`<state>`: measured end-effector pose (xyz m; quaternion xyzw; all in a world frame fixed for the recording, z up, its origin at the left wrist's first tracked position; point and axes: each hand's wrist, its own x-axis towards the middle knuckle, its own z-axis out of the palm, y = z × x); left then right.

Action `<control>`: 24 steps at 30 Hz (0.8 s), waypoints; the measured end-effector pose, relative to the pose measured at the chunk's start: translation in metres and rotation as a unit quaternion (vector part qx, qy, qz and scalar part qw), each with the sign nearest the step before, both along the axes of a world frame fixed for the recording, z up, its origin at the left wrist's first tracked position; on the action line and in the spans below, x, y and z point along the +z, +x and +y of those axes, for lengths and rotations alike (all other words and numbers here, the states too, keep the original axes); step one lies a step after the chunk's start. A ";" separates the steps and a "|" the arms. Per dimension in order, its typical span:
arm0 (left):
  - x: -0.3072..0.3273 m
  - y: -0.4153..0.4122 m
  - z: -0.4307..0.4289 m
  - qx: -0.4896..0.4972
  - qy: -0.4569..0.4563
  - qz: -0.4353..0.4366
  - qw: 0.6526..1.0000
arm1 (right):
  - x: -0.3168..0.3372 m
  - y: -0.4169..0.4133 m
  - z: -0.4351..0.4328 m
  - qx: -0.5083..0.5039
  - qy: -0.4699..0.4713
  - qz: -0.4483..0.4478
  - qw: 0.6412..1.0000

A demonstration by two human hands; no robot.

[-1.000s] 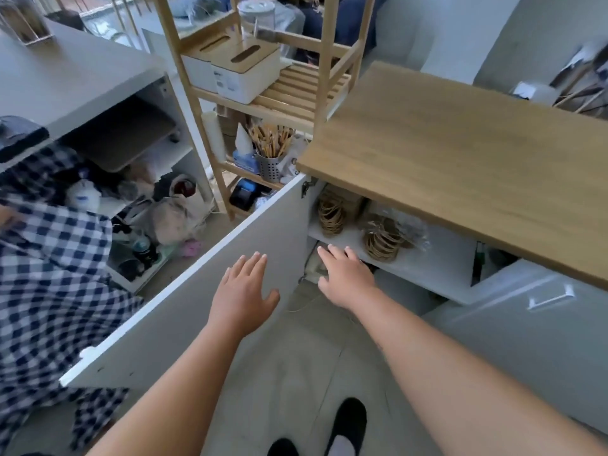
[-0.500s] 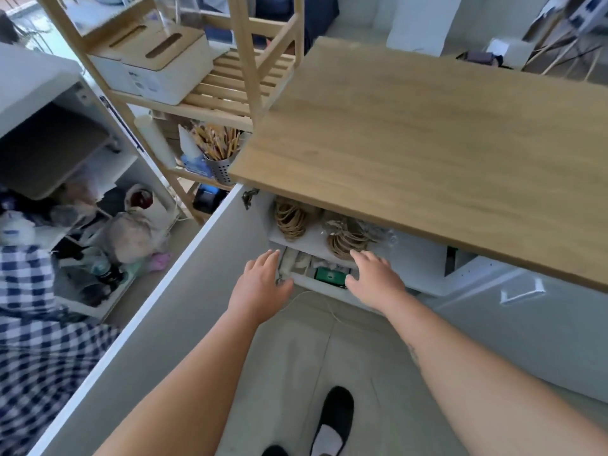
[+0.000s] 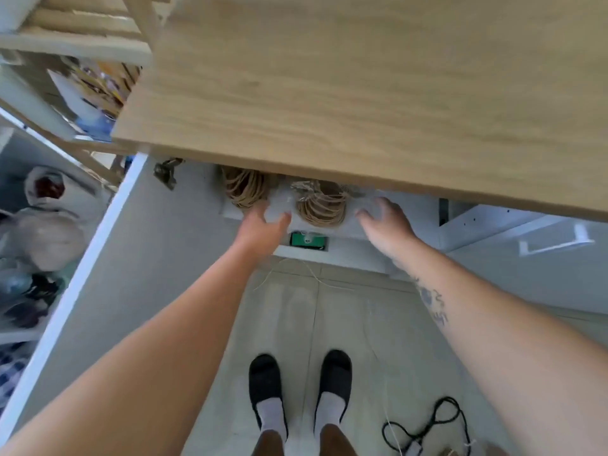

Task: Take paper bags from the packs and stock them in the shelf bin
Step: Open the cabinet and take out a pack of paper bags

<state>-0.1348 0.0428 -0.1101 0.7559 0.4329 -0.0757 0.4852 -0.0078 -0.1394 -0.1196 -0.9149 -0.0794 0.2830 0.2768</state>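
Both your hands reach under the wooden table [image 3: 362,93] to the white cabinet shelf [image 3: 365,230]. Your left hand [image 3: 260,225] spreads at one end of the plastic-wrapped pack of paper bags [image 3: 320,200] — its twine handles facing you — and your right hand [image 3: 386,222] opens at the other end. Whether either grip has closed on the wrap, I cannot tell. A second pack [image 3: 245,189] lies just left of it.

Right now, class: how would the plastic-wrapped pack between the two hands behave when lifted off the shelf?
The wrapped pack probably feels slippery, given its glossy, crinkled film. Its looped twine handles look floppy, so it may sag unless left hand and right hand support both ends.
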 end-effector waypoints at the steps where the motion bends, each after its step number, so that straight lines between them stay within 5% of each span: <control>1: -0.013 0.012 0.004 0.014 -0.006 -0.005 1.000 | -0.011 0.010 0.001 -0.036 0.014 -0.001 0.999; 7: -0.079 0.074 0.024 -0.012 0.044 -0.076 0.996 | -0.081 0.064 0.010 -0.127 0.071 -0.019 0.989; 11: -0.100 0.110 0.033 0.007 0.008 -0.089 0.996 | -0.118 0.076 0.036 -0.165 0.137 0.050 0.975; 16: -0.128 0.130 0.030 0.071 -0.076 -0.086 0.991 | -0.151 0.077 0.050 -0.143 0.145 0.042 0.978; 24: -0.141 0.140 0.022 0.086 0.002 -0.014 0.996 | -0.161 0.043 0.009 -0.076 0.100 0.002 0.992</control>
